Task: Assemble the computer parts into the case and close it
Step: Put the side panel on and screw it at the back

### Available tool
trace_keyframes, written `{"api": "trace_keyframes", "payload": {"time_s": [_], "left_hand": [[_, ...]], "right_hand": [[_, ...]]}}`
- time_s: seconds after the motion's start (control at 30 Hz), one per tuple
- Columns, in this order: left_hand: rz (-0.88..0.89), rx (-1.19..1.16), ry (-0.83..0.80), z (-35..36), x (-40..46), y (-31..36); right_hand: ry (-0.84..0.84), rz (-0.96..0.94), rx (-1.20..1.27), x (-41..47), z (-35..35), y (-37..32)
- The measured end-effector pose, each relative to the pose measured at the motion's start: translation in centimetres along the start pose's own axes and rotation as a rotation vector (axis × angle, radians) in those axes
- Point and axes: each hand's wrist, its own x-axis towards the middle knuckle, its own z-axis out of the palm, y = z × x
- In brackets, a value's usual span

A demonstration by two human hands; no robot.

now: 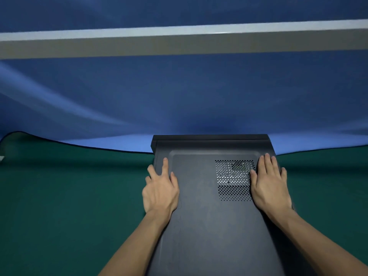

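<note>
Closing is the step in hand: both the left hand (160, 191) and right hand (268, 185) lie flat, fingers spread, on the side panel (209, 216) of the case (211, 141), which lies on the green mat (69, 206) (long axis running away from the person). Next, I judge, slide the panel home.

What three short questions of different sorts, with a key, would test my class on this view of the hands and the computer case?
1. True or false: both hands lie on the case's side panel.
2. Which hand is next to the perforated vent? A) left hand B) right hand
3. Fill in: the case lies on a ____ mat.

Key: 1 true; 2 B; 3 green.
</note>
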Motion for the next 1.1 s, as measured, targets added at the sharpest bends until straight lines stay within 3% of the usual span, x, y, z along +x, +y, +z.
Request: {"api": "trace_keyframes", "payload": {"time_s": [0.23,0.37,0.77,0.83,0.97,1.1], "left_hand": [[-0.046,-0.021,-0.024,-1.0,-1.0,0.6],[-0.086,-0.055,-0.027,-0.6,-2.1,0.8],[-0.025,-0.011,-0.055,-0.4,-1.4,0.4],[-0.006,-0.022,-0.088,-0.9,-1.8,0.4],[0.144,0.053,0.021,-1.3,-3.4,1.0],[0.230,0.052,0.032,-1.3,-6.5,4.8]], "right_hand": [[-0.064,0.016,0.035,-1.2,-1.1,0.1],[0.018,0.078,0.070,-3.8,-0.6,0.5],[-0.044,0.040,0.039,-2.9,-0.9,0.4],[-0.046,0.037,0.154,-3.0,-1.4,0.8],[-0.033,0.000,0.539,-3.8,-2.6,3.9],[-0.006,0.085,0.763,-5.6,-2.5,8.0]]}}
